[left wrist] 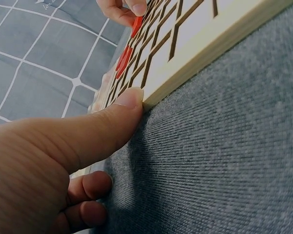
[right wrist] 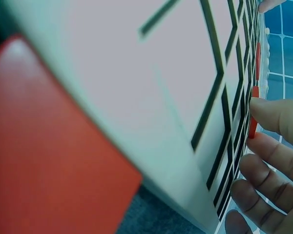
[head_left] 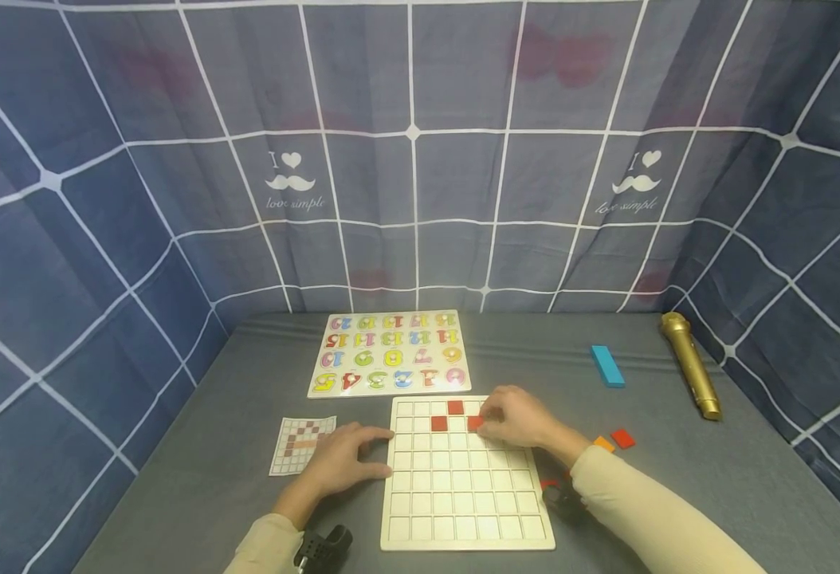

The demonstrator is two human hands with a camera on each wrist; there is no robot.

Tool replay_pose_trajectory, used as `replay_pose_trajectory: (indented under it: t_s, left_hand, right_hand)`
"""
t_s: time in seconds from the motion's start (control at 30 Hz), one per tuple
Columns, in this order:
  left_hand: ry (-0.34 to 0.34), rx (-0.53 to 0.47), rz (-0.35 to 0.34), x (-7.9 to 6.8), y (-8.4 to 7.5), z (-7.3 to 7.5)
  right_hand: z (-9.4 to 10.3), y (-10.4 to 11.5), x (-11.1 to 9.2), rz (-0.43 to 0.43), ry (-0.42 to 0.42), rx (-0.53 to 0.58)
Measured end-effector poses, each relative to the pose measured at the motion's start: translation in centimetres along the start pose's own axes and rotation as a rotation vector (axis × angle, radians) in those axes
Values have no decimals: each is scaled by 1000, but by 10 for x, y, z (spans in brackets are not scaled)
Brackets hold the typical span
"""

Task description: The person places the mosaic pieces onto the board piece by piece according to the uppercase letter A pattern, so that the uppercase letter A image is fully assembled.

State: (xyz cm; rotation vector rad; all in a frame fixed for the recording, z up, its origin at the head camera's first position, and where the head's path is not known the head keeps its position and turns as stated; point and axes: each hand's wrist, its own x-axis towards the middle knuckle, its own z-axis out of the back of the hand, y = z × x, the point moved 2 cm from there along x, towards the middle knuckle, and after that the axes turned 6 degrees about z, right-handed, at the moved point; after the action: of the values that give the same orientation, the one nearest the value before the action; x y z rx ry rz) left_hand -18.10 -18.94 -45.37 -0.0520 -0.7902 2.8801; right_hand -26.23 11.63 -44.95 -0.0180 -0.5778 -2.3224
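Observation:
A pale wooden grid board lies flat on the grey cloth. Two red square tiles sit in its upper cells, one in the top row and one a row lower to the left. With thumb and forefinger my right hand pinches another red tile over the second row, on the right. Its other fingers are loosely bent beside the grid in the right wrist view. My left hand rests by the board's left edge, thumb tip touching the wooden side, fingers spread.
A printed pattern card lies left of the board, partly under the left hand. Behind stands a number puzzle, lying flat. To the right are an orange tile, a loose red tile, a blue block and a gold microphone-like object.

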Motion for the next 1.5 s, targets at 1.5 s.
replay_pose_trajectory:
  t_s: [1.5]
  left_hand:
    - [15,7,0,2,1,-1]
  right_hand:
    - [-3,0,2,-45,-2,4]
